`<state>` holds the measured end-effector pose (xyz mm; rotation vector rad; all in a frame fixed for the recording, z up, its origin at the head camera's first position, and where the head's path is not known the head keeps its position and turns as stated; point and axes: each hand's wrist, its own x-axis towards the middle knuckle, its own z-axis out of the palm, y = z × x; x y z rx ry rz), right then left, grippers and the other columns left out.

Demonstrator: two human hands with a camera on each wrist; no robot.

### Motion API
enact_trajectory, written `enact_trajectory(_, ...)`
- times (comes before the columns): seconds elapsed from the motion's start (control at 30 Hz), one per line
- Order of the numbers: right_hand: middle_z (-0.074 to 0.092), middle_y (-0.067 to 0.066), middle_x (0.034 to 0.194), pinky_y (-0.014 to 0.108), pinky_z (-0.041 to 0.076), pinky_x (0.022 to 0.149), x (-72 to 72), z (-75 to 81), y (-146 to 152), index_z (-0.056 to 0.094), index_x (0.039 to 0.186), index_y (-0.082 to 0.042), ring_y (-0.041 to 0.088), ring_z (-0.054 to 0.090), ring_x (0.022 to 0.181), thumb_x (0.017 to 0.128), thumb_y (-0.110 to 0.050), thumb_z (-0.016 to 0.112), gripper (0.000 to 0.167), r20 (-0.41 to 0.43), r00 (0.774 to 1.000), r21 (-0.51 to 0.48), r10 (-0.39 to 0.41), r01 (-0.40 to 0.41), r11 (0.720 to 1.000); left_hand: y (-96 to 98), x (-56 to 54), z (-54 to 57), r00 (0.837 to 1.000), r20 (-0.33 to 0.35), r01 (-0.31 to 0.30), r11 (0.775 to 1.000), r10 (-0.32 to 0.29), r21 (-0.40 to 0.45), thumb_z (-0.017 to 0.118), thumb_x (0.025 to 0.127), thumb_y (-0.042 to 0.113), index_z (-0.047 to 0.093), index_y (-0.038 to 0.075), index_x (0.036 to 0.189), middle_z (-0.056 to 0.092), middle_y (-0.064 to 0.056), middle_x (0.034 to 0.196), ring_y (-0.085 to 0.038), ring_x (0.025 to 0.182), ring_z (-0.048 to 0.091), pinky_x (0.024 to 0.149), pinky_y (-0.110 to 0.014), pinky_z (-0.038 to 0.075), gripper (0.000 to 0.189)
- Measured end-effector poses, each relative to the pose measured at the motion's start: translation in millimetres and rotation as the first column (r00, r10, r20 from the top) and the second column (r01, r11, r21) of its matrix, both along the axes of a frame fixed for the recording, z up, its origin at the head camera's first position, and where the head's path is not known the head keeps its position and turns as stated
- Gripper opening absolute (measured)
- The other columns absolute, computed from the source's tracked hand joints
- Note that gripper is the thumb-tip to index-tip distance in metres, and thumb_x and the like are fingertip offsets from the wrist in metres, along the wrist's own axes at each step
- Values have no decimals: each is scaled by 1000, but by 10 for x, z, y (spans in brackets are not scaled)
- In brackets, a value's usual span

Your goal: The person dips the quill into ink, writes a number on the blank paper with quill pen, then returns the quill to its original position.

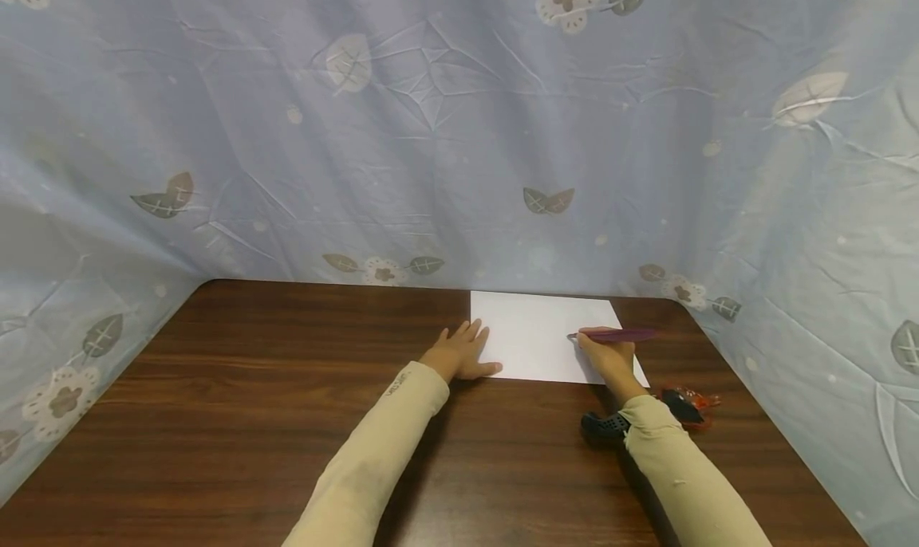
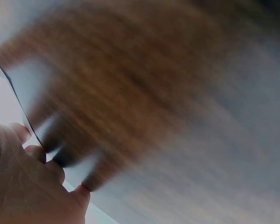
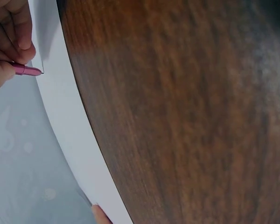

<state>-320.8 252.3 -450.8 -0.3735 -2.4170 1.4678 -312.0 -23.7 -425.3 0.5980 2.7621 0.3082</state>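
Note:
A sheet of white paper (image 1: 531, 332) lies at the far side of the table, right of the middle. My left hand (image 1: 463, 356) rests on its left edge with the fingers spread; the left wrist view shows the palm side close up. My right hand (image 1: 609, 360) pinches a purple pen (image 1: 625, 335) over the paper's right half. In the right wrist view, the tip of the pen (image 3: 25, 69) is at the paper's surface (image 3: 67, 112). Whether it touches cannot be told. I see no clear writing on the sheet.
Beside my right wrist lie a dark perforated object (image 1: 605, 426) and a red and black item (image 1: 688, 406), both partly hidden by the arm. Patterned pale blue cloth (image 1: 431, 132) hangs behind and along both sides of the brown wooden table (image 1: 287, 403).

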Motion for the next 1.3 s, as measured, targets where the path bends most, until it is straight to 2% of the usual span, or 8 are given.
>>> enact_trajectory(0.23,73,6,98,17,43,73,-4,2,-3,75,103,-5,9,58,85,82,-19,71,25,28,1000,44,5,-6,999,0,0,5,1000,-1,-3,1000,3,-1,42,95,59,16,10,154,8,-10,161,-28,148,9,118,-53,9,81)
enact_trajectory(0.53,70,11,102,16,43,72,-8,-15,-9,72,104,-4,12,57,83,82,-23,70,29,58,998,47,-27,24,999,2,7,9,1000,0,-2,1000,2,-4,42,95,59,16,10,155,7,-10,161,-27,148,8,118,-52,8,81)
enact_trajectory(0.83,67,19,111,31,45,87,9,-11,-16,69,109,0,27,59,99,84,-25,67,35,81,997,87,-4,-4,996,0,10,7,1000,-3,-7,1000,7,1,42,95,58,16,10,154,8,-10,161,-27,148,9,118,-52,9,81)
enact_trajectory(1.3,62,24,117,41,42,101,63,-4,-104,62,113,5,34,56,110,85,-24,67,41,101,993,56,62,-68,996,4,26,29,1000,0,-3,1000,3,-6,42,96,58,15,10,155,7,-9,161,-27,148,8,118,-52,9,81)
